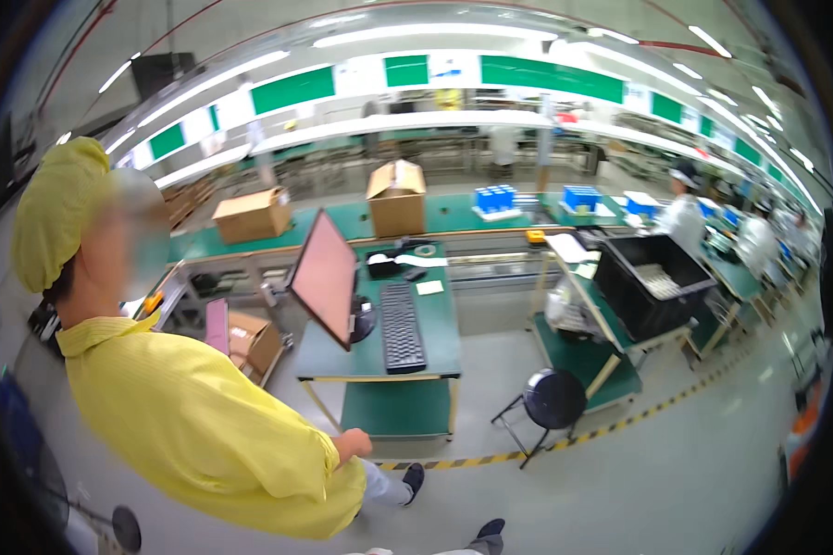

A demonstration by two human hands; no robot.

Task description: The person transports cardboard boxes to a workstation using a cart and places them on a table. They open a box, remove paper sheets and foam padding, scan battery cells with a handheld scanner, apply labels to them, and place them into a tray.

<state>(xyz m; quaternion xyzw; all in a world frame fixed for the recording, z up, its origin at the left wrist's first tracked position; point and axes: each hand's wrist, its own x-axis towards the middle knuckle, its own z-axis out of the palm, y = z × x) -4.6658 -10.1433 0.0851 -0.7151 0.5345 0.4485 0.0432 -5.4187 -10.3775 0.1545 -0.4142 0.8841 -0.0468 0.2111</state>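
Neither my left hand nor my right hand shows. At the lower edge a dark shoe (491, 528) and a grey trouser leg appear, beside a sliver of white cloth. Close on the left stands a person in a yellow coat (194, 407) and yellow cap; that person's hand (353, 445) hangs by the coat's front, its fingers curled. Ahead is a small green-topped table (440, 319) bearing a black keyboard (402, 328), a tilted monitor (324, 277), a dark mouse (416, 274) and a pale yellow note (429, 288).
A black round stool (554, 399) stands right of the table, near a yellow-and-black floor stripe (491, 459). Further right, a cart carries a large black bin (643, 310). Behind runs a green bench with cardboard boxes (397, 205) and blue crates (495, 198); several people in white work at right.
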